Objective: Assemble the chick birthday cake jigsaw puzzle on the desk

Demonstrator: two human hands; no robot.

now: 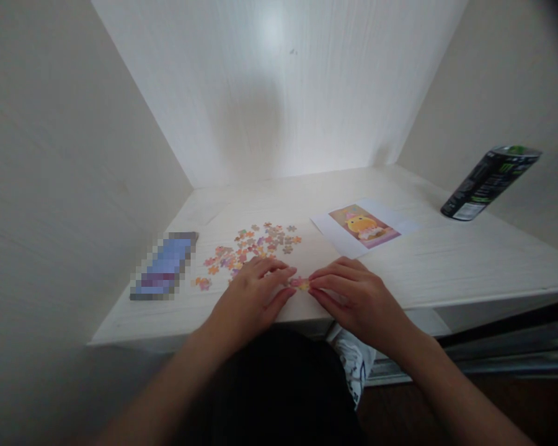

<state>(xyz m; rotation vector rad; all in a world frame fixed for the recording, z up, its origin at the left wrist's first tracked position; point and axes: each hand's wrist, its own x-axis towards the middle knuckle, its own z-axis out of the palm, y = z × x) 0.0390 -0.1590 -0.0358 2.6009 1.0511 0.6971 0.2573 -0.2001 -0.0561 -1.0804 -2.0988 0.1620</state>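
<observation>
Two hands [302, 288] pinch puzzle piece [300, 284] between fingertips, touching.

a black drink can [490, 183] stood at the far right of the pale wooden desk [446, 260], close to the wall. a printed sheet with a yellow cartoon picture [363, 227] lay flat mid-desk. a pixelated bluish flat object [164, 266] rested near the left edge.

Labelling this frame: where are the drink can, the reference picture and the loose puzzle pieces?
drink can [490, 183], head view, side of its body
reference picture [363, 225], head view, printed image
loose puzzle pieces [253, 248], head view, middle of the scatter
</observation>
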